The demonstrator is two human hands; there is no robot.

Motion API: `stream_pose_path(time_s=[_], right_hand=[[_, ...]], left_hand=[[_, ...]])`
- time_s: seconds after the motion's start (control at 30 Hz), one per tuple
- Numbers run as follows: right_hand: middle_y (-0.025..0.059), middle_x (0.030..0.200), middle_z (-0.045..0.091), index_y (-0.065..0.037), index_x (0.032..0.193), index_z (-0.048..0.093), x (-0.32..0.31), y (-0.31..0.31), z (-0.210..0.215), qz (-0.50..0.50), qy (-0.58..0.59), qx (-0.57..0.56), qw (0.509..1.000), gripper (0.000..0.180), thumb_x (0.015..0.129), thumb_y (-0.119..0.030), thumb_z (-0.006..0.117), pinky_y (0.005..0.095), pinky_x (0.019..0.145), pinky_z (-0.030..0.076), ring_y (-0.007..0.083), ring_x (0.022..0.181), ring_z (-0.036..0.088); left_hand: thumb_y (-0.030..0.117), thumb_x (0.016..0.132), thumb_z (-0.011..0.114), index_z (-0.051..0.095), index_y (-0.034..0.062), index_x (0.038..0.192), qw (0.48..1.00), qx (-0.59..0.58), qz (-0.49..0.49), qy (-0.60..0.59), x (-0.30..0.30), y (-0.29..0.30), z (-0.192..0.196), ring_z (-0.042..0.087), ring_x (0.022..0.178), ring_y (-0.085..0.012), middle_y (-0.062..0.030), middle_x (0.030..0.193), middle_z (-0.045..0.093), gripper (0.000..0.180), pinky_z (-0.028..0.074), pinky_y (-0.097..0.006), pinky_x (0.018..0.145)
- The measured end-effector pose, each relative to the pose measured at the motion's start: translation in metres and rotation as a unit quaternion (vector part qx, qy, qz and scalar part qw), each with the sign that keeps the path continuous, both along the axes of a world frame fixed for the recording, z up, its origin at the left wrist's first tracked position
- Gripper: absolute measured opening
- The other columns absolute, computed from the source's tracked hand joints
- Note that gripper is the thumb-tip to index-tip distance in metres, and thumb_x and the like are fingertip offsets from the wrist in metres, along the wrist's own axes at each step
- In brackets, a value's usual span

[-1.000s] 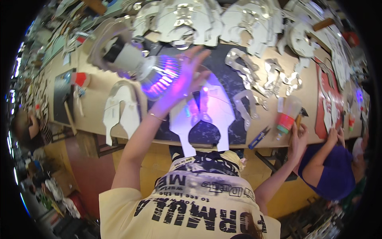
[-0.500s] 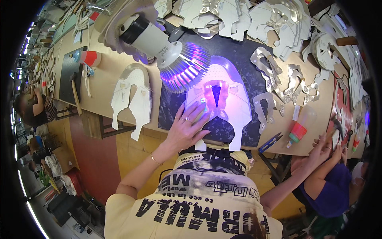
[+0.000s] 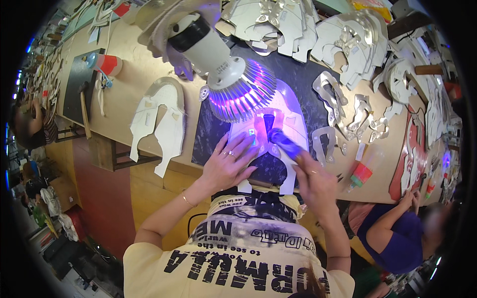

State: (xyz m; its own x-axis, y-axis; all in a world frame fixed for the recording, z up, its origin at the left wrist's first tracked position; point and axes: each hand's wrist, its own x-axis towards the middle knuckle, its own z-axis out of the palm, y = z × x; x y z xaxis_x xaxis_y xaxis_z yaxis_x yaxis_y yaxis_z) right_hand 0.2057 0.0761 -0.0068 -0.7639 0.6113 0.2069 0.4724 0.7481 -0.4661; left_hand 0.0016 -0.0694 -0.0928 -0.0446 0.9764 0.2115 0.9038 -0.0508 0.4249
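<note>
Under a finned lamp (image 3: 241, 92) glowing purple lies a white U-shaped shoe-upper piece (image 3: 296, 133), its toe partly hidden by the lamp. A darker shaped overlay (image 3: 260, 128) sits around its middle opening. My left hand (image 3: 229, 160) rests flat on the piece's left side, fingers stretched out. From the right, my right hand (image 3: 314, 181) grips a hammer (image 3: 287, 141), blurred by motion, its head at the overlay beside the opening. A dark slab (image 3: 211, 134) lies beneath the work.
Another white upper piece (image 3: 164, 111) lies to the left. Stacked uppers (image 3: 348, 42) fill the back; loose silvery overlays (image 3: 330, 97) lie right. A bottle with a red band (image 3: 361, 174) stands near the front right. Another hammer (image 3: 85, 109) lies far left. A co-worker in purple (image 3: 392, 233) sits at right.
My right hand has come from the far right with the hammer to the lit piece. My left hand stays on it. The view has shifted slightly.
</note>
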Motion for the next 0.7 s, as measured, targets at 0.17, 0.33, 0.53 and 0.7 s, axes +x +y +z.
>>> stream_pose_path(time_s=[0.17, 0.33, 0.53, 0.7], right_hand=[[0.0197, 0.088, 0.07, -0.005, 0.128, 0.063, 0.001, 0.007, 0.001, -0.04, -0.106, -0.076, 0.991, 0.037, 0.092, -0.016, 0.067, 0.0373, 0.062, 0.054, 0.0325, 0.069, 0.069], [0.0209, 0.087, 0.069, -0.005, 0.128, 0.061, -0.01, 0.018, -0.008, -0.07, 0.004, -0.059, 0.996, 0.036, 0.095, -0.019, 0.064, 0.0401, 0.057, 0.052, 0.0333, 0.066, 0.068], [0.0227, 0.09, 0.069, -0.004, 0.128, 0.061, -0.022, 0.03, -0.002, -0.075, -0.039, -0.075, 0.994, 0.035, 0.096, -0.019, 0.062, 0.0421, 0.059, 0.052, 0.0354, 0.067, 0.068], [0.0212, 0.092, 0.07, -0.005, 0.129, 0.059, -0.035, 0.035, -0.004, -0.056, -0.117, -0.074, 0.989, 0.036, 0.097, -0.021, 0.061, 0.0427, 0.058, 0.052, 0.0359, 0.068, 0.068]], left_hand=[[0.029, 0.084, 0.071, 0.062, 0.0141, 0.13, 1.0, 0.005, 0.006, -0.024, 0.001, 0.0, 0.004, 0.047, 0.135, -0.0311, -0.0104, 0.14, 0.054, 0.05, 0.03, -0.051, 0.115], [0.019, 0.082, 0.07, 0.061, 0.0098, 0.127, 0.997, 0.011, -0.011, -0.08, -0.003, 0.007, 0.008, 0.044, 0.137, -0.0306, -0.0102, 0.137, 0.054, 0.048, 0.03, -0.052, 0.116], [0.014, 0.08, 0.069, 0.061, 0.0093, 0.125, 0.993, 0.023, -0.053, -0.107, -0.016, 0.018, 0.006, 0.046, 0.134, -0.0312, -0.0109, 0.133, 0.057, 0.047, 0.031, -0.053, 0.116], [0.019, 0.082, 0.069, 0.062, 0.0138, 0.126, 0.998, 0.01, -0.015, -0.056, -0.011, 0.014, 0.009, 0.045, 0.134, -0.0298, -0.0119, 0.139, 0.052, 0.045, 0.027, -0.053, 0.117]])
